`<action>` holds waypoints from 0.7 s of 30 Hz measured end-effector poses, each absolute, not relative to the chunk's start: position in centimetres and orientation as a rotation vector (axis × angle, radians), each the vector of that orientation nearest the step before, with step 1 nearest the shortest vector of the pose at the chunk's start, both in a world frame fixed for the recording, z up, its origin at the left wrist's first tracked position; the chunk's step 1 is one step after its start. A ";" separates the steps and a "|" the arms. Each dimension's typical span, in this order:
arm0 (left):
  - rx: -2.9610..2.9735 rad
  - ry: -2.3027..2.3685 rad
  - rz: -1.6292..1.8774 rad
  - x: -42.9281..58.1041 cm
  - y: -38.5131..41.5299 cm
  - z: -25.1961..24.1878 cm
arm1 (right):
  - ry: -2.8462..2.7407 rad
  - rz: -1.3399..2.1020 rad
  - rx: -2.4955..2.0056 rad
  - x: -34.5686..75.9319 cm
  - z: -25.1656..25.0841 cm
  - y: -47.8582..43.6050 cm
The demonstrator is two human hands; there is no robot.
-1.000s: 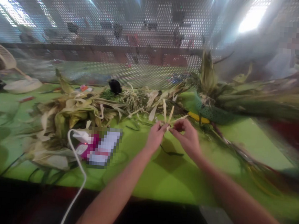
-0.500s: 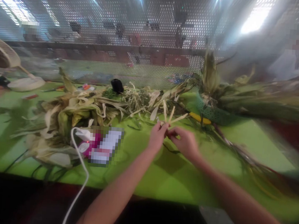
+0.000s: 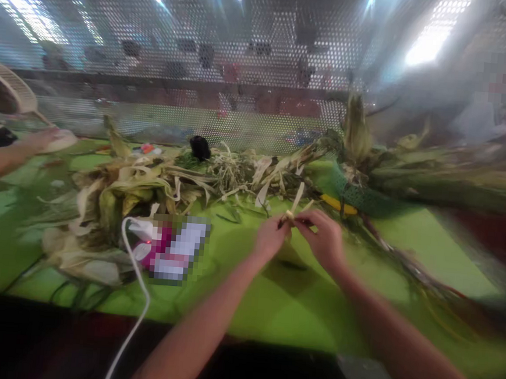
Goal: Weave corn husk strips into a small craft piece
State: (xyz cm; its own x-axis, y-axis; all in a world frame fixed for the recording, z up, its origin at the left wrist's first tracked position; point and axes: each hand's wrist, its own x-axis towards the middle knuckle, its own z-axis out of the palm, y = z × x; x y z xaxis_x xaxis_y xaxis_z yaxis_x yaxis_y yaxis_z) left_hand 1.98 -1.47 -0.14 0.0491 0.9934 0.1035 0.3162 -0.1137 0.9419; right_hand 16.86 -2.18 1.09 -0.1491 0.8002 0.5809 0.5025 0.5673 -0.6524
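My left hand (image 3: 271, 236) is closed in a pinch on pale corn husk strips (image 3: 297, 196) above the green table. My right hand (image 3: 324, 237) meets it from the right, thumb and fingers pinched on the same strips. A small pale fold or knot of husk shows between the fingertips; its exact shape is too blurred to tell. Strip ends stick up beyond the hands. Behind and to the left, a heap of dried corn husks (image 3: 126, 188) spreads over the green table (image 3: 244, 305).
A magenta power block (image 3: 146, 253) with a white cable and a blurred phone (image 3: 182, 251) lie left of my arms. A green basket (image 3: 362, 192) holds husks at right, near a yellow-handled tool (image 3: 338, 204). Another person's hand (image 3: 42, 138) touches a small fan's base. A mesh partition stands behind.
The strips' splayed upright ends have been folded, and fewer stick up now. My right hand has shifted slightly upward over them. At left, the other person's hand has reached the fan base.
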 end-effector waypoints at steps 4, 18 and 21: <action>1.709 1.342 1.012 2.2 -2.0 0.1 | -1.828 0.336 -1.087 16.9 1.1 -2.1; 1.564 1.242 1.124 1.8 -2.1 0.0 | -1.549 0.844 -1.078 17.2 1.4 -1.4; 1.460 1.171 1.072 1.7 -1.9 0.0 | -1.383 0.988 -1.086 17.2 1.5 -1.2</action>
State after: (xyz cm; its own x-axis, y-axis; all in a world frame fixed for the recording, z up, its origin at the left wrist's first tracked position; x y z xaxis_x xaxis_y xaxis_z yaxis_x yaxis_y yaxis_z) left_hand 1.65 -1.91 -0.04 0.1586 0.9849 0.0700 0.1569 -0.0951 0.9830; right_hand 17.20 -1.21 1.55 -0.0161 0.9705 0.2407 0.0866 0.2412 -0.9666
